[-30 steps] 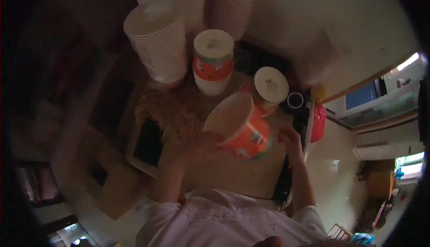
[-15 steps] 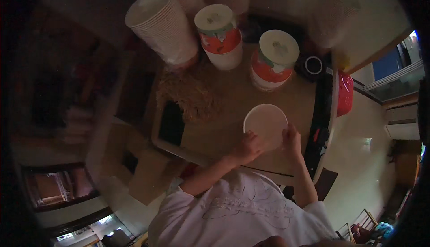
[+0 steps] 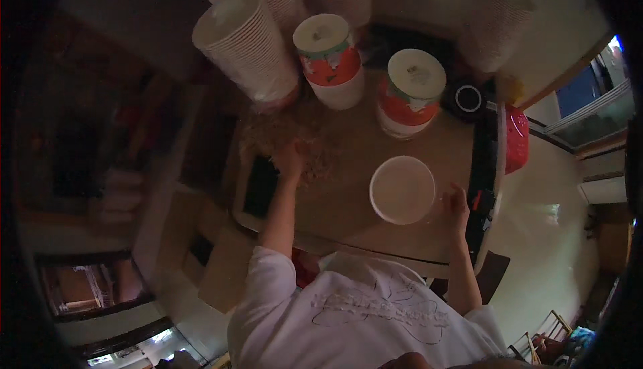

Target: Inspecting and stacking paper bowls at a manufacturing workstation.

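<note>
A round white paper tub (image 3: 402,189) stands on the brown tabletop in front of me, its open mouth facing up and neither hand on it. Just right of its rim is my right hand (image 3: 457,208), fingers loosely bent and apart from the tub, with nothing seen in them. My left hand (image 3: 291,160) reaches to the left, into a loose heap of brown shredded, straw-like material (image 3: 321,161). Blur and dim light hide its fingertips, so its grip is unclear.
Two stacks of tubs with red and green bands and pale lids (image 3: 416,74) (image 3: 328,67) stand at the back. Tall nested white tubs (image 3: 251,51) lean behind the heap. A dark device with a white ring (image 3: 468,98) and a red plastic container (image 3: 516,139) are at the right edge.
Both hands have let go of the white tub, which now rests on the table. My left hand has moved left and away to the brown heap; my right has shifted slightly right.
</note>
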{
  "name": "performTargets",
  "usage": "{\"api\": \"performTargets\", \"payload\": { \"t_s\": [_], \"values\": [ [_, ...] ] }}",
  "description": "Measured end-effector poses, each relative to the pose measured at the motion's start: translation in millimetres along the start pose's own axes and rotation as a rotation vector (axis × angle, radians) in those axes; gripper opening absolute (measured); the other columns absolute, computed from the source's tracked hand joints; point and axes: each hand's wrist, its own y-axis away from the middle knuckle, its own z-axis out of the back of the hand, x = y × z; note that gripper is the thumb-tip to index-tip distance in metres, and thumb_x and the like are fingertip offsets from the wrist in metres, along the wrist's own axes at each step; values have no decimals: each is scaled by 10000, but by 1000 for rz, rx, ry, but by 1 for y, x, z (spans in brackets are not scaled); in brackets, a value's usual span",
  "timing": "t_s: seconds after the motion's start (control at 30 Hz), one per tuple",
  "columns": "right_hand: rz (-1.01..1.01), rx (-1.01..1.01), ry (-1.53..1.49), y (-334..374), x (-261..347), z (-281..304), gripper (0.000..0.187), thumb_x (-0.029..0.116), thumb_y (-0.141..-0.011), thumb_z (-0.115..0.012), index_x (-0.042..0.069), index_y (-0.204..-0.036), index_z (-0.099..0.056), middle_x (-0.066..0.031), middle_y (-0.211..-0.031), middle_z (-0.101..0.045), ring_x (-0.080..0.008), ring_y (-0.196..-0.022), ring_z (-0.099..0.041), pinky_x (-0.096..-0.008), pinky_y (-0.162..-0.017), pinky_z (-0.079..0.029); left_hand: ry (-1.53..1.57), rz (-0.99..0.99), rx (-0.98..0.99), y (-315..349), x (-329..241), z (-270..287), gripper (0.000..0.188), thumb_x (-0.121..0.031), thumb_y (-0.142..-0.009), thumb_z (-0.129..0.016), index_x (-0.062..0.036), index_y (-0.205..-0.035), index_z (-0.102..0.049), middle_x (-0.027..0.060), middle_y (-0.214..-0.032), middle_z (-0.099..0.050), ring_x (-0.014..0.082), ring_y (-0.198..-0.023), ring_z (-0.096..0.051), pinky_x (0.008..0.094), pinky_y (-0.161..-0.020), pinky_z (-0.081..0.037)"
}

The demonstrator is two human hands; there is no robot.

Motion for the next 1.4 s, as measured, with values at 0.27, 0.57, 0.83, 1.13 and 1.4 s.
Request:
{"api": "performTargets", "payload": {
  "t_s": [0.27,0.57,0.83,1.13,1.4],
  "values": [
    [39,-66,116,20,-25,11,217,96,-816,-468,92,-1031,-502,-35,-683,-510,-161,-649,-502,-269,-631,-418,104,-6,68,-1,6,0,291,-100,-711,-542,-59,-999,-529,155,-971,-531,308,-884,-510,401,-747,-418],
    [-323,472,-676,99,-31,-31,169,66,-744,-586,24,-907,-581,-6,-745,-566,-85,-679,-508,-246,-578,-428,181,-137,408,164,-60,15,139,-36,-697,-541,-53,-835,-527,175,-839,-539,347,-855,-507,427,-714,-405],
    [-517,945,-227,114,6,-80,248,236,-846,-494,14,-914,-583,-13,-781,-563,-103,-682,-519,-232,-588,-431,644,-29,447,248,-113,-1,82,-73,-731,-554,-53,-801,-516,128,-766,-554,282,-717,-564,344,-596,-449],
    [-625,671,-739,109,4,-72,227,222,-838,-508,17,-902,-582,-35,-807,-581,-114,-745,-552,-244,-666,-459,451,-166,509,234,-143,31,86,-78,-711,-567,-54,-784,-528,112,-753,-562,285,-686,-569,362,-559,-446],
    [-681,702,-461,94,-23,-50,265,247,-827,-524,3,-911,-584,-52,-799,-597,-122,-769,-564,-263,-701,-464,489,76,574,227,-157,33,69,-93,-710,-574,-65,-758,-533,104,-722,-560,279,-626,-562,362,-523,-439]
  ]
}}
